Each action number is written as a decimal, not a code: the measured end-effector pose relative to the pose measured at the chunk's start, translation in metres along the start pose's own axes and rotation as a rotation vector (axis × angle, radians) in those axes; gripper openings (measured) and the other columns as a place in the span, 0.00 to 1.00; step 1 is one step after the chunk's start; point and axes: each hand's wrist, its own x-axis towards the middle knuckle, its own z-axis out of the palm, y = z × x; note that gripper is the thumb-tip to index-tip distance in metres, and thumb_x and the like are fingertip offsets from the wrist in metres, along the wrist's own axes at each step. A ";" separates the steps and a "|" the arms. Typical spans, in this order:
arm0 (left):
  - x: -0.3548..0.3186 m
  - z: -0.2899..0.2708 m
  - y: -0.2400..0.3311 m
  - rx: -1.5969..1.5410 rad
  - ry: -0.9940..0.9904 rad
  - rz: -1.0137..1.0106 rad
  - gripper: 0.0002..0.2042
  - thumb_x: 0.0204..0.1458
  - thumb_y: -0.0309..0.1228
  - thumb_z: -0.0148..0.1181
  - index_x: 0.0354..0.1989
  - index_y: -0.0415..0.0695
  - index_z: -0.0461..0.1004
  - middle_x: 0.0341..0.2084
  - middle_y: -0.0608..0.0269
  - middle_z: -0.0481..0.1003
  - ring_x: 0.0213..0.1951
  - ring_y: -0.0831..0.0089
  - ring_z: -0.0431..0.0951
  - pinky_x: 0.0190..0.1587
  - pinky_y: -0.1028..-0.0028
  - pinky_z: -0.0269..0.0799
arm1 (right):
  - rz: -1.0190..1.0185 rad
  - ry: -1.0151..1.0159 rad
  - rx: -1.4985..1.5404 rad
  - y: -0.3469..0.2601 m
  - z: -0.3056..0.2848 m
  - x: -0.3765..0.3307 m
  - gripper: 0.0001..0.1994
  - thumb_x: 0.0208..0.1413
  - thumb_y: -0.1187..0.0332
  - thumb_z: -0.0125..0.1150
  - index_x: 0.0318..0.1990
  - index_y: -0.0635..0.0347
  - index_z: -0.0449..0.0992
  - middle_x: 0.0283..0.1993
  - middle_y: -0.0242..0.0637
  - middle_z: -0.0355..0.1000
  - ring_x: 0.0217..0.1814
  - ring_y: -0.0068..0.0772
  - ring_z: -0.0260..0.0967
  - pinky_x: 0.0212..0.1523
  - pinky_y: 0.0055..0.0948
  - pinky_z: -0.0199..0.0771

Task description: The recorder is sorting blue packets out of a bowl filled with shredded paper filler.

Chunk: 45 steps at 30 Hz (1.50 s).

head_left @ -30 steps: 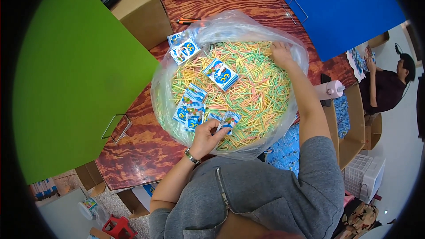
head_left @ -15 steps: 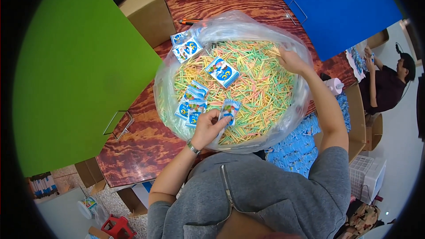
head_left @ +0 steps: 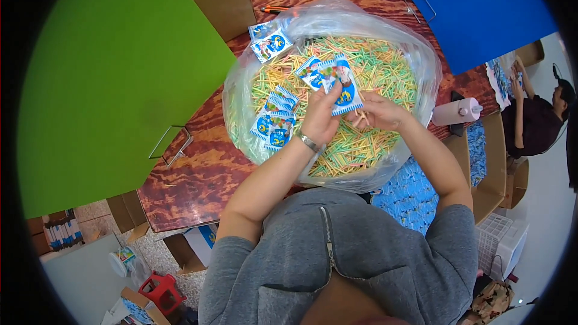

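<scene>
A big clear plastic bag point(head_left: 428, 63) stands open on the table, full of thin pastel sticks point(head_left: 376, 60) in yellow, pink and green. Over its middle, my left hand point(head_left: 322, 119) pinches a blue-and-white printed packet point(head_left: 348, 87) between thumb and fingers. My right hand point(head_left: 382, 112) is at the packet's lower right corner, its fingers curled round a few sticks that partly show. Another loose packet point(head_left: 307, 72) lies on the sticks just behind the held one. Several packets point(head_left: 280, 117) overlap at the left of the heap, and more packets point(head_left: 271, 45) rest at the bag's far left rim.
A green panel point(head_left: 120, 84) flanks the left and a blue panel point(head_left: 475, 12) the far right. Behind are a cardboard box point(head_left: 223, 3) and an orange-black cutter point(head_left: 274, 9). At right are a pale pink bottle point(head_left: 454, 112), many blue packets point(head_left: 406, 192) and a seated person point(head_left: 539, 117).
My right hand has come from the heap's far right edge to the middle. My left hand has lifted the packet up and right to meet it. The view has shifted slightly.
</scene>
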 end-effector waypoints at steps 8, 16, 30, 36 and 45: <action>-0.024 -0.002 -0.025 0.094 0.069 0.114 0.13 0.62 0.33 0.54 0.52 0.42 0.70 0.43 0.67 0.77 0.43 0.78 0.78 0.44 0.75 0.74 | -0.142 0.445 -0.455 0.034 0.047 0.021 0.16 0.62 0.66 0.51 0.57 0.54 0.69 0.40 0.35 0.75 0.38 0.23 0.73 0.34 0.25 0.73; -0.038 0.007 -0.029 0.117 0.154 0.119 0.14 0.63 0.35 0.53 0.50 0.39 0.73 0.45 0.66 0.77 0.44 0.80 0.75 0.47 0.76 0.69 | -0.432 0.430 -1.017 0.050 0.039 0.026 0.18 0.54 0.63 0.61 0.53 0.53 0.73 0.46 0.45 0.76 0.48 0.47 0.75 0.46 0.39 0.74; -0.039 -0.015 0.001 0.145 0.006 0.083 0.12 0.62 0.34 0.54 0.49 0.42 0.73 0.42 0.67 0.78 0.41 0.80 0.77 0.45 0.74 0.74 | -0.162 0.260 -0.527 0.020 0.024 0.012 0.13 0.66 0.62 0.48 0.51 0.57 0.70 0.34 0.31 0.72 0.33 0.21 0.69 0.34 0.25 0.72; -0.056 -0.021 0.023 0.141 0.071 0.102 0.12 0.63 0.33 0.52 0.51 0.43 0.72 0.45 0.65 0.77 0.42 0.79 0.78 0.44 0.75 0.75 | -0.289 0.345 -0.390 -0.008 0.047 0.004 0.17 0.69 0.55 0.43 0.35 0.59 0.69 0.28 0.28 0.68 0.29 0.19 0.67 0.28 0.21 0.66; -0.053 -0.034 0.040 0.757 -0.237 0.145 0.11 0.61 0.34 0.56 0.42 0.39 0.77 0.35 0.69 0.78 0.35 0.85 0.74 0.39 0.80 0.71 | 0.108 0.066 -0.422 -0.005 0.073 0.001 0.10 0.67 0.60 0.45 0.41 0.54 0.70 0.25 0.23 0.66 0.23 0.14 0.62 0.22 0.15 0.60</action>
